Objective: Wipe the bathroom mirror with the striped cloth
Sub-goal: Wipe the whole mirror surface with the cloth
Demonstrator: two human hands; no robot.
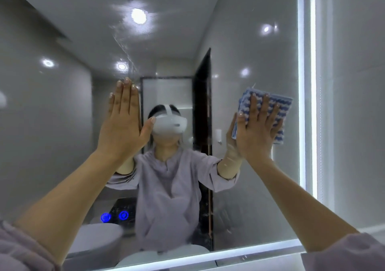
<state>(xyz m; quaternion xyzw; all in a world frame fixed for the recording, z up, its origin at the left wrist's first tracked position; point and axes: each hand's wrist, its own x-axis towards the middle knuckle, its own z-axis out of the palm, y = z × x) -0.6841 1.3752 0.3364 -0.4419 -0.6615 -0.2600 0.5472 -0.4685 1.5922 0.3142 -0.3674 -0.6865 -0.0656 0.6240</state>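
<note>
The bathroom mirror (250, 52) fills most of the view, with faint streaks near its top centre. My right hand (255, 131) presses a folded blue-and-white striped cloth (280, 112) flat against the glass at the right, close to the lit edge. The fingers are spread over the cloth. My left hand (123, 123) lies flat on the glass left of centre, fingers straight and together, holding nothing. Both forearms reach up from the bottom corners.
A bright LED strip (301, 83) runs down the mirror's right side and another along its bottom edge (208, 258). Grey wall tiles (358, 104) lie to the right. The reflection shows a person in a lilac shirt, a toilet and two blue lights.
</note>
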